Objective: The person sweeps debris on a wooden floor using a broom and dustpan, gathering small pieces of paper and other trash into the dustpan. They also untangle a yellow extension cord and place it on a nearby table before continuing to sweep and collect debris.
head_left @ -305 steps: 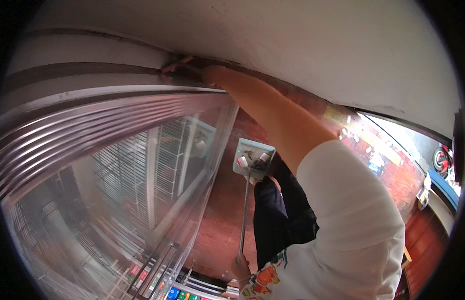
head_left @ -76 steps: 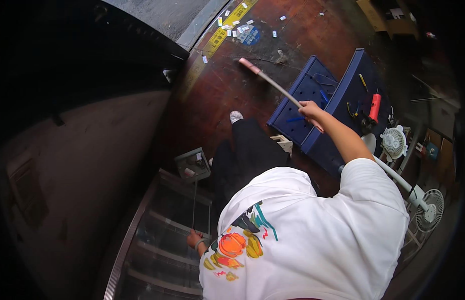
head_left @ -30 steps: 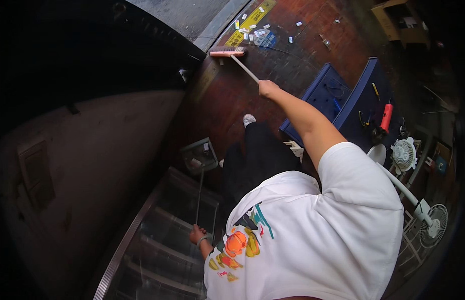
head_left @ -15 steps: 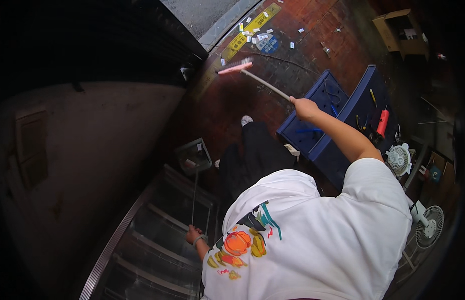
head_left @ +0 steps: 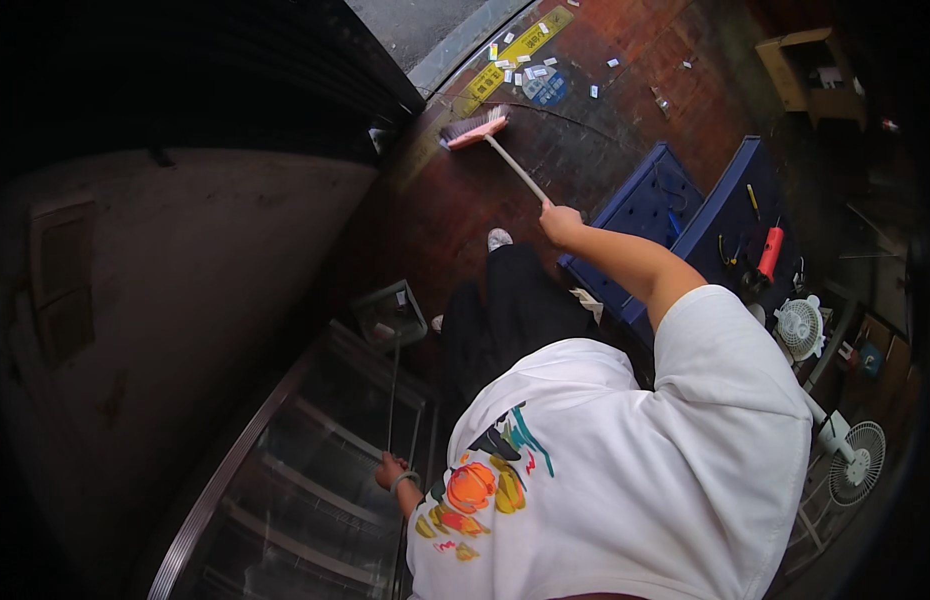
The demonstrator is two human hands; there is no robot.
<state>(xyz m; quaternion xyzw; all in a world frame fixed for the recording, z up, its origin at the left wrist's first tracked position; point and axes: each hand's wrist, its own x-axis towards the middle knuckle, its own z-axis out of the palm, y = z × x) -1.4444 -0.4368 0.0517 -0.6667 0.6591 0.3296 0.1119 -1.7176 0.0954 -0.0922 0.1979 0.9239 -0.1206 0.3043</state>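
Observation:
My right hand (head_left: 562, 222) grips the pale handle of a pink broom (head_left: 476, 127), whose bristle head rests on the reddish floor near several scattered white paper scraps (head_left: 525, 70). Low at my left side, my left hand (head_left: 391, 470) holds the thin upright handle of a grey long-handled dustpan (head_left: 389, 313), whose pan sits on the floor beside my dark trousers. My white printed shirt fills the lower middle of the view.
An open blue tool case (head_left: 705, 215) with a red tool lies on the floor to the right. Two white fans (head_left: 800, 325) stand further right. A glass-fronted metal cabinet (head_left: 285, 480) is at lower left, a dark shutter above it.
The broom head has swung from the upper left toward the paper scraps and back a little. My view has tilted slightly; the left hand still holds the dustpan handle.

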